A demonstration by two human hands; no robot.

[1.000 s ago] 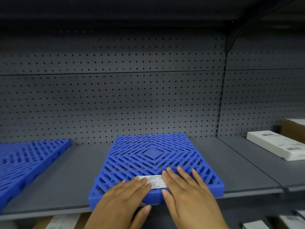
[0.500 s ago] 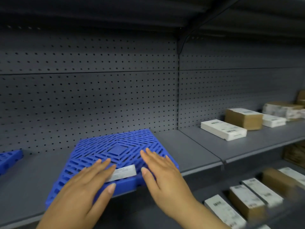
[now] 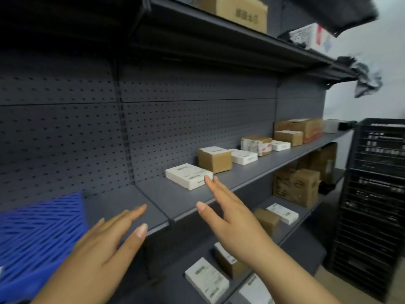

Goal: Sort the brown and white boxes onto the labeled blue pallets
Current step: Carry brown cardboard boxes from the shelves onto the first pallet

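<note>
A blue pallet [image 3: 37, 235] lies on the grey shelf [image 3: 182, 194] at the lower left, partly cut off by the frame edge. My left hand [image 3: 105, 251] hovers open just right of it, holding nothing. My right hand [image 3: 230, 218] is stretched out open, its fingertips close to a flat white box [image 3: 186, 175] on the shelf. Behind that box stands a brown box [image 3: 215, 160], then another white box [image 3: 244, 156]. Several more brown and white boxes sit farther right along the shelf.
The lower shelf holds white boxes [image 3: 207, 279] and brown boxes [image 3: 266, 219], plus a larger carton [image 3: 295, 186]. A brown carton [image 3: 238, 10] sits on the top shelf. A tall black crate stack [image 3: 374, 194] stands at the right. Perforated back panels close the shelf behind.
The view has swung right. Both hands have left the blue pallet and its label; the right hand has reached toward the flat white box, and the pallet now sits at the left edge.
</note>
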